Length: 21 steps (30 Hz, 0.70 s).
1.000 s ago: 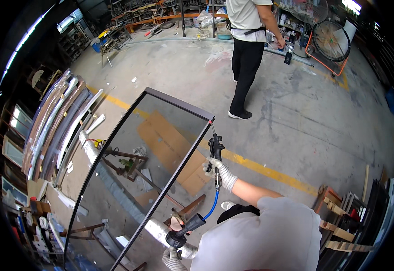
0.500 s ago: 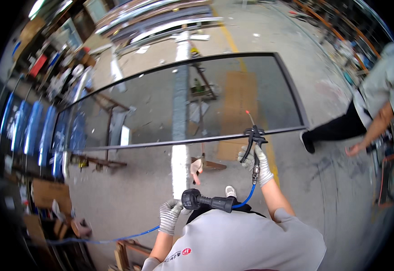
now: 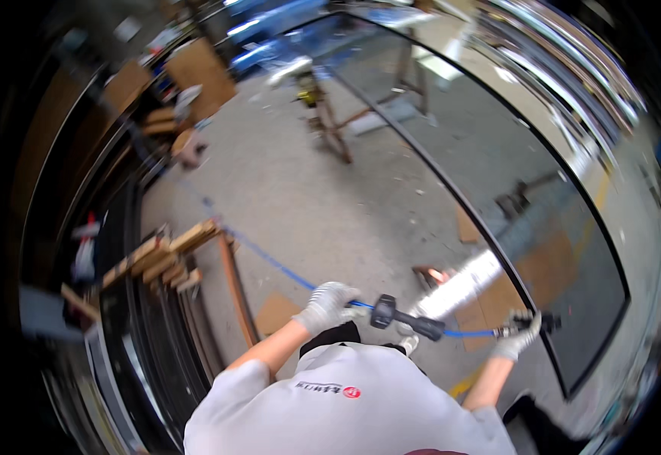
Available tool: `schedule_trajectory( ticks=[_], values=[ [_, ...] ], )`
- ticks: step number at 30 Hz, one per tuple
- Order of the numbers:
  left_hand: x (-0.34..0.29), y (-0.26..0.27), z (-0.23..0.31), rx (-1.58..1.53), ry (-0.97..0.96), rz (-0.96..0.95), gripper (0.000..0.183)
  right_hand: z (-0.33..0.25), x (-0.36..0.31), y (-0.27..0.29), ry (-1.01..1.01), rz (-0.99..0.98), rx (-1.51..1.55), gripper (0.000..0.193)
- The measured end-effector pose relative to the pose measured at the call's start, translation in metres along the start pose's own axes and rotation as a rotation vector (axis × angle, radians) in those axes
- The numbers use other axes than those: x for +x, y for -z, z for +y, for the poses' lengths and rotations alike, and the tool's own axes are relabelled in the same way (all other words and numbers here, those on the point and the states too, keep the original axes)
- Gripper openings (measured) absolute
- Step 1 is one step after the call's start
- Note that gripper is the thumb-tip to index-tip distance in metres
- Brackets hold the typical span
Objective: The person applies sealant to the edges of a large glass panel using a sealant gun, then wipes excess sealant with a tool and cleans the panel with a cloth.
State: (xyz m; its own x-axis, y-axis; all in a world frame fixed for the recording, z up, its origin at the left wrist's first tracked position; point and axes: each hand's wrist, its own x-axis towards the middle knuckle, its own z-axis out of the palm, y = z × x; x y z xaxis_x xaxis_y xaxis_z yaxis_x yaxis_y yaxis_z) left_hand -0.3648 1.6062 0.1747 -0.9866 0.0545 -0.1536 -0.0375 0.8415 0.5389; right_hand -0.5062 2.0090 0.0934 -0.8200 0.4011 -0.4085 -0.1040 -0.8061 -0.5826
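My right hand (image 3: pixel 518 336), in a pale glove, is closed around a black air blow gun (image 3: pixel 549 323) at the near edge of a large dark-framed glass panel (image 3: pixel 489 163). From the gun's metal fitting a blue air hose (image 3: pixel 471 334) runs leftward. My left hand (image 3: pixel 329 305), also gloved, is closed on that hose, which continues toward the far left. Between my hands lies a black cylinder with a wider round head (image 3: pixel 406 318), in line with the hose. Whether it touches the hose I cannot tell.
Wooden blocks (image 3: pixel 167 258) and dark profiles (image 3: pixel 129 341) stand to my left. A trestle (image 3: pixel 330 125) stands near the panel's far end. Long profiles (image 3: pixel 565 64) are stacked beyond the panel. Cardboard (image 3: pixel 277 312) lies on the floor. A dark trouser leg (image 3: pixel 543 426) shows at lower right.
My view has swung left, so the panel now lies to the right and slanted. My left hand has moved out from the black cylinder's head, along the hose. My right hand keeps the gun.
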Motion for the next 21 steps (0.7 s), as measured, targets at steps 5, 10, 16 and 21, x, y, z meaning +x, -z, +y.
schedule_trajectory(
  ticks=[5,10,16,21],
  values=[
    [0.004,0.011,-0.071,0.094,-0.085,-0.174,0.03,0.054,-0.037,-0.017,-0.248,0.033,-0.037,0.039],
    [0.018,0.027,-0.129,-0.123,-0.224,0.02,0.05,0.118,-0.122,-0.109,-0.477,-0.287,-0.158,0.049],
    [0.047,0.037,-0.092,-0.348,-0.244,-0.141,0.054,0.173,-0.173,-0.155,-0.896,-0.492,-0.108,0.047],
    [0.059,0.002,-0.113,-0.466,-0.06,-0.079,0.036,0.187,-0.223,-0.183,-0.598,-0.564,-0.604,0.049]
  ],
)
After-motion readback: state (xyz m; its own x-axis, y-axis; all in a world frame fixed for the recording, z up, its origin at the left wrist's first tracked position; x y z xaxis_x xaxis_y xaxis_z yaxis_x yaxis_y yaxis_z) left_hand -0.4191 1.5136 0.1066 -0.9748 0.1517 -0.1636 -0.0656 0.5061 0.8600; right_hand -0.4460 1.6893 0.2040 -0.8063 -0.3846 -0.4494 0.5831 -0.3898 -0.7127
